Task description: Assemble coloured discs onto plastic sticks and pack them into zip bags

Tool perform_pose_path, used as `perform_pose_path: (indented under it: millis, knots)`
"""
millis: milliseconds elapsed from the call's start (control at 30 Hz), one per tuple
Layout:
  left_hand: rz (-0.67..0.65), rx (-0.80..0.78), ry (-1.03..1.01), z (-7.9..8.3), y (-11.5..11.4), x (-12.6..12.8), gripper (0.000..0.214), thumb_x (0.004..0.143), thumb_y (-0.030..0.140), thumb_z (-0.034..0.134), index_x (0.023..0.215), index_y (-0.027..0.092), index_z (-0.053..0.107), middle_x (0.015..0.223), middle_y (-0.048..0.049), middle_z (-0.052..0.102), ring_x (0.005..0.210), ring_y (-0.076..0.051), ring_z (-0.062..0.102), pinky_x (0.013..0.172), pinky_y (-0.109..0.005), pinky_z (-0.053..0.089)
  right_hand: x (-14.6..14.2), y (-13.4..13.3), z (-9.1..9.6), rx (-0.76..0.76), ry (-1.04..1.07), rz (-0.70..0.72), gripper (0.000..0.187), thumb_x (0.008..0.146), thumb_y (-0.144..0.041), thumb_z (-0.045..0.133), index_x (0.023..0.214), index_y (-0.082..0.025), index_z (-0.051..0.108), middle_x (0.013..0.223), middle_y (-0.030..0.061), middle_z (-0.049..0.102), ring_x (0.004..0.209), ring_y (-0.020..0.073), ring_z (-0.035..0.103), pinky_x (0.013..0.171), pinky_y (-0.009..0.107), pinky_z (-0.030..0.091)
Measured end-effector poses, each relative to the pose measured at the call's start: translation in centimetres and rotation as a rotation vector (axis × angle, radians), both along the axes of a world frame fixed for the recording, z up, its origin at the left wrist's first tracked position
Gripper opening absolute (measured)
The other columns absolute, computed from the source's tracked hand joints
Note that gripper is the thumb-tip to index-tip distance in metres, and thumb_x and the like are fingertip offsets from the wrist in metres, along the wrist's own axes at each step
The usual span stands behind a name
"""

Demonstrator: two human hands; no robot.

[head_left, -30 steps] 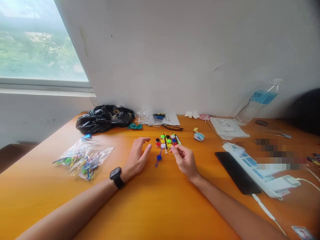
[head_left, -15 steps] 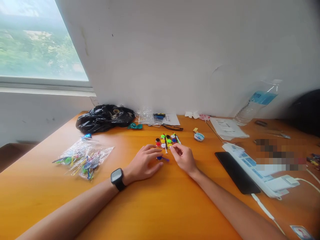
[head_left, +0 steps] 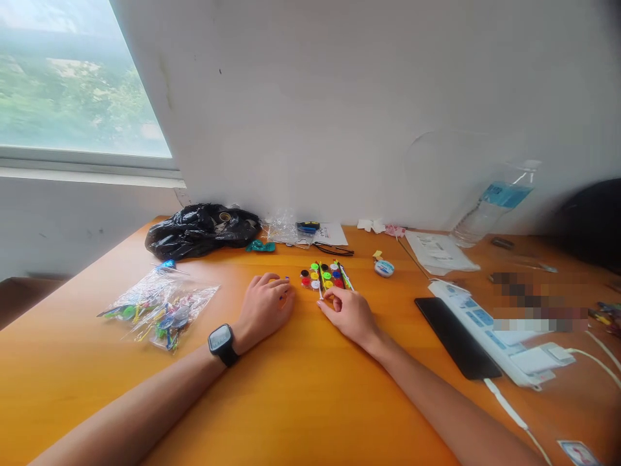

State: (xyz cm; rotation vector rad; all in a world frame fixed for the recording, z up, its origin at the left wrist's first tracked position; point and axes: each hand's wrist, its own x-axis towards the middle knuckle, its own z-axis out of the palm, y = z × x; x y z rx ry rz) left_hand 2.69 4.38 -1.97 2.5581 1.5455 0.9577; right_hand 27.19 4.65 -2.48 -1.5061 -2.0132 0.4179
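My left hand [head_left: 266, 303], with a watch [head_left: 222, 339] on its wrist, has its fingers curled around a small blue plastic piece [head_left: 286, 279]. Only bits of the blue show at the fingertips and between finger and thumb. To its right lies a cluster of small round plastic discs [head_left: 326, 276] in black, red, green, yellow, white and blue, with thin sticks among them. My right hand [head_left: 350, 315] is at the near edge of that cluster, thumb and forefinger closed about the lower end of a white stick [head_left: 321, 291].
A clear bag of colourful plastic parts [head_left: 169, 317] lies at left, a black plastic bag [head_left: 204, 230] behind it. Right of my hands are a round white container [head_left: 385, 268], a black phone [head_left: 456, 336] and a white power strip [head_left: 485, 323]. A clear bottle [head_left: 499, 200] stands by the wall.
My left hand has moved left, away from the discs, and the blue piece has left its spot on the table. My right hand has come slightly nearer and lower, to the white stick's end.
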Motion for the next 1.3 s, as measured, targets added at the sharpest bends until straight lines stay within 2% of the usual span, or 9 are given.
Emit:
perform_pose_path:
  millis: [133, 267, 367, 533, 767, 1000, 1167, 1233, 1300]
  knots:
    - [0.143, 0.031, 0.054, -0.1, 0.9, -1.4, 0.018, 0.099, 0.039, 0.063, 0.092, 0.023, 0.069, 0.121, -0.0132, 0.075, 0.121, -0.04, 0.061, 0.101, -0.059, 0.047, -0.1, 0.0, -0.1, 0.02, -0.048, -0.008, 0.02, 0.093, -0.042, 0.07, 0.086, -0.024, 0.075, 0.061, -0.0003, 0.062, 0.06, 0.0186, 0.058, 0.06, 0.029, 0.035]
    - [0.215, 0.057, 0.054, -1.0, 1.4, -2.0, 0.04, 0.097, 0.044, 0.067, 0.127, 0.017, 0.064, 0.15, -0.0236, 0.057, 0.144, -0.051, 0.042, 0.111, -0.071, 0.037, -0.4, 0.1, -0.3, 0.047, -0.099, -0.013, 0.017, 0.095, -0.038, 0.069, 0.088, -0.024, 0.075, 0.066, 0.0012, 0.067, 0.061, 0.019, 0.06, 0.06, 0.029, 0.034]
    - [0.087, 0.048, 0.039, -1.2, 1.0, -1.4, 0.053, 0.099, 0.037, 0.065, 0.147, 0.017, 0.053, 0.164, -0.0226, 0.043, 0.157, -0.049, 0.024, 0.121, -0.071, 0.031, -0.6, 0.1, -0.3, 0.061, -0.127, -0.011, 0.015, 0.097, -0.034, 0.068, 0.087, -0.024, 0.075, 0.067, 0.0014, 0.068, 0.062, 0.0192, 0.061, 0.062, 0.03, 0.034]
    - [-0.33, -0.059, 0.063, -0.5, -0.2, 0.1, 0.069, 0.102, 0.037, 0.063, 0.164, 0.026, 0.035, 0.171, -0.0121, 0.037, 0.159, -0.038, 0.027, 0.126, -0.06, 0.036, -0.8, 0.0, -0.1, 0.078, -0.173, -0.012, 0.016, 0.097, -0.028, 0.067, 0.082, -0.024, 0.072, 0.068, 0.0026, 0.07, 0.062, 0.0199, 0.062, 0.062, 0.031, 0.034]
    - [-0.483, -0.121, 0.088, 0.3, 0.0, 0.4, 0.078, 0.101, 0.041, 0.065, 0.169, 0.033, 0.028, 0.17, -0.0113, 0.037, 0.159, -0.042, 0.026, 0.127, -0.065, 0.031, -0.7, 0.0, -0.2, 0.199, -0.283, 0.017, 0.022, 0.1, -0.023, 0.061, 0.08, -0.022, 0.068, 0.073, 0.0055, 0.075, 0.065, 0.0212, 0.067, 0.062, 0.033, 0.033]
    - [-0.498, -0.122, 0.183, 0.1, 1.0, 0.6, 0.077, 0.102, 0.052, 0.06, 0.168, 0.026, 0.03, 0.172, -0.0129, 0.034, 0.158, -0.044, 0.025, 0.127, -0.066, 0.027, -0.3, 0.3, -0.9, 0.527, -0.441, 0.085, 0.028, 0.105, -0.017, 0.052, 0.081, -0.019, 0.066, 0.07, 0.0043, 0.072, 0.06, 0.0187, 0.067, 0.059, 0.034, 0.036]
    - [-0.513, -0.1, 0.167, 0.3, 0.9, 0.7, 0.074, 0.102, 0.05, 0.061, 0.166, 0.028, 0.034, 0.168, -0.0093, 0.042, 0.157, -0.041, 0.028, 0.126, -0.062, 0.032, 0.0, 0.3, -0.1, 0.671, -0.376, 0.068, 0.03, 0.106, -0.015, 0.05, 0.079, -0.019, 0.062, 0.063, 0.0019, 0.066, 0.057, 0.0173, 0.065, 0.058, 0.032, 0.037]
    - [-0.488, -0.051, 0.15, 0.5, 0.6, 0.8, 0.07, 0.101, 0.05, 0.063, 0.163, 0.03, 0.039, 0.165, -0.0082, 0.048, 0.154, -0.041, 0.032, 0.124, -0.061, 0.035, 0.2, 0.2, 0.4, 0.654, -0.297, 0.055, 0.026, 0.105, -0.015, 0.051, 0.082, -0.02, 0.061, 0.065, 0.0018, 0.066, 0.057, 0.017, 0.065, 0.058, 0.03, 0.038]
    - [-0.363, 0.021, 0.107, 0.8, 0.5, 0.7, 0.059, 0.103, 0.048, 0.06, 0.158, 0.029, 0.047, 0.159, -0.0085, 0.054, 0.15, -0.039, 0.04, 0.121, -0.06, 0.037, 0.4, 0.1, 0.8, 0.569, -0.136, 0.041, 0.019, 0.104, -0.018, 0.052, 0.087, -0.021, 0.06, 0.069, 0.0013, 0.067, 0.059, 0.0165, 0.066, 0.059, 0.028, 0.042]
